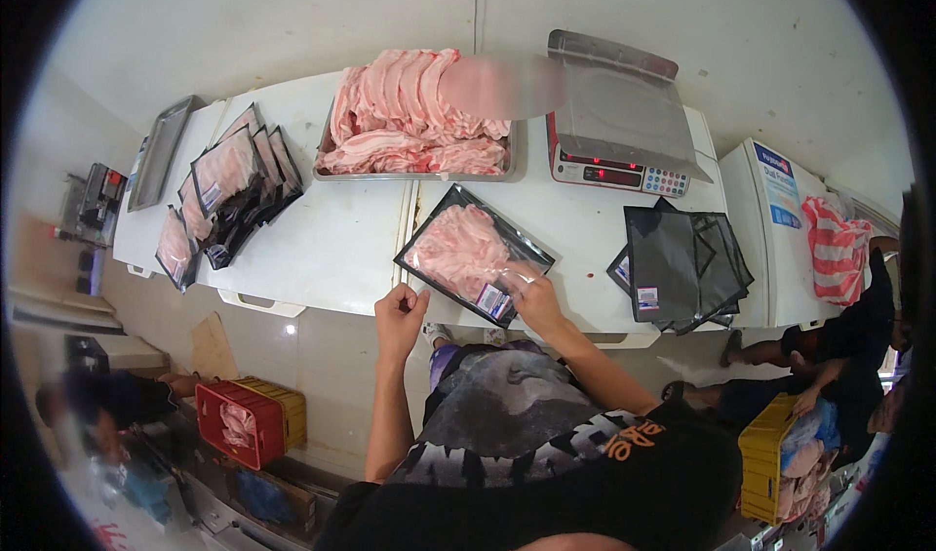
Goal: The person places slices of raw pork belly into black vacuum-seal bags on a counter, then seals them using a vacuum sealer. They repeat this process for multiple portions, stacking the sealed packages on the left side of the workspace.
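Note:
A bag of sliced meat (458, 244), clear on top with a black border and a small label, lies tilted on the white worktop in front of me. My right hand (531, 295) is at its lower right side, with the fingers pinched on the clear film beside the label. Just off the bag's lower left corner, at the worktop's front edge, my left hand (398, 309) is held with curled fingers, and nothing shows in it. Behind the bag, a metal tray (419, 175) is heaped with pale pink meat slices (405, 93).
Filled bags (229, 171) overlap at the left, near a metal tray (161, 151). At the right stand a scale (624, 112) and a pile of flat black bags (682, 263). Crates (239, 419) stand behind me. Another person (838, 336) is at the far right beside a striped bag (834, 249).

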Demonstrator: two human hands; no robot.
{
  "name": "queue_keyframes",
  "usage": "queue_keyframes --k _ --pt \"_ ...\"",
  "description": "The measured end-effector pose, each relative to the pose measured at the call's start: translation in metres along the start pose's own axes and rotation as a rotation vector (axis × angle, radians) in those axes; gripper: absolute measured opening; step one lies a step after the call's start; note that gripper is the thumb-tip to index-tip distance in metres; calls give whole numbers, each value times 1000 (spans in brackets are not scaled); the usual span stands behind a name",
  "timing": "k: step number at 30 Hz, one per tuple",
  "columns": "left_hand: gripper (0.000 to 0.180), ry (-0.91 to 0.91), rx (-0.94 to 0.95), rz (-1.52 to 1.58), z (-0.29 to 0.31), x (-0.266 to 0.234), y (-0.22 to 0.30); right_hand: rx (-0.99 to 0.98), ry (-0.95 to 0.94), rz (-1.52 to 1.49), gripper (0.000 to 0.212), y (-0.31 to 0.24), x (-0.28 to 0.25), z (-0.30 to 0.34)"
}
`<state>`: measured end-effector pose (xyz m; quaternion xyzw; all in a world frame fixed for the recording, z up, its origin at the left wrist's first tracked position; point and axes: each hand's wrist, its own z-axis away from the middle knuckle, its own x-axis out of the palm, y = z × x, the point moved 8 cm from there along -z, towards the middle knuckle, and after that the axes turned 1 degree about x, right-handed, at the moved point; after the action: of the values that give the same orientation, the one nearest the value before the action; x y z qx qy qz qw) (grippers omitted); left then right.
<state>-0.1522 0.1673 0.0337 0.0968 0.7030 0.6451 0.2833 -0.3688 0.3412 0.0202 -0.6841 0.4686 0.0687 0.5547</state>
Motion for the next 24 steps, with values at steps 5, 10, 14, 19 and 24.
queue_keyframes --k 5,10,14,19,24 --pt "38 14 0 -57 4 -9 3 -105 8 51 27 1 -4 -5" --pt "40 125 3 -85 14 -30 -2 -155 -63 -72 50 -23 -8 -26" --pt "40 132 30 -56 18 -32 -18 -356 -225 96 56 -77 6 -87" --pt "39 145 13 29 21 -35 -15 -536 -90 279 45 -39 55 -95" --pt "38 203 -36 64 33 -53 -32 -470 59 43 41 -73 -44 -106"
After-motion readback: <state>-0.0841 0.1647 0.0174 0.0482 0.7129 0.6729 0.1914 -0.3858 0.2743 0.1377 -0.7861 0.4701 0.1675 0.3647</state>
